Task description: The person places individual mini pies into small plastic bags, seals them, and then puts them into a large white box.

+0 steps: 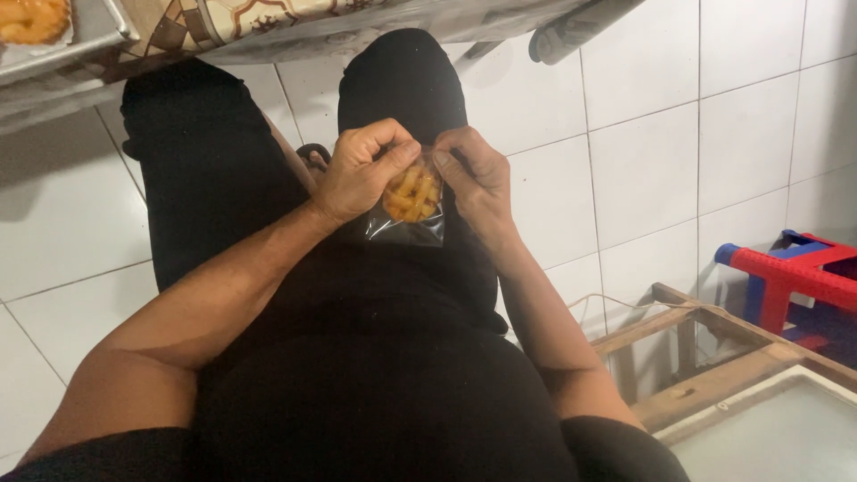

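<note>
Seated person's left hand (361, 170) and right hand (473, 178) both pinch shut the top of a small clear bag (409, 210) (yellow snack sticks inside) over the lap.

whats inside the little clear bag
The clear plastic bag holds short yellow-orange snack sticks. The left hand and right hand pinch its top edge, so the opening and anything near it stay covered.

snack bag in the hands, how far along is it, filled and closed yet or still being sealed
Done: the small clear bag already holds yellow fried sticks. In hand: the left hand and right hand both pinch its top edge, over the lap. Whether the top is closed cannot be seen, as the fingers cover it. Left: more of the same snack sits on a tray on the table at upper left.
</note>
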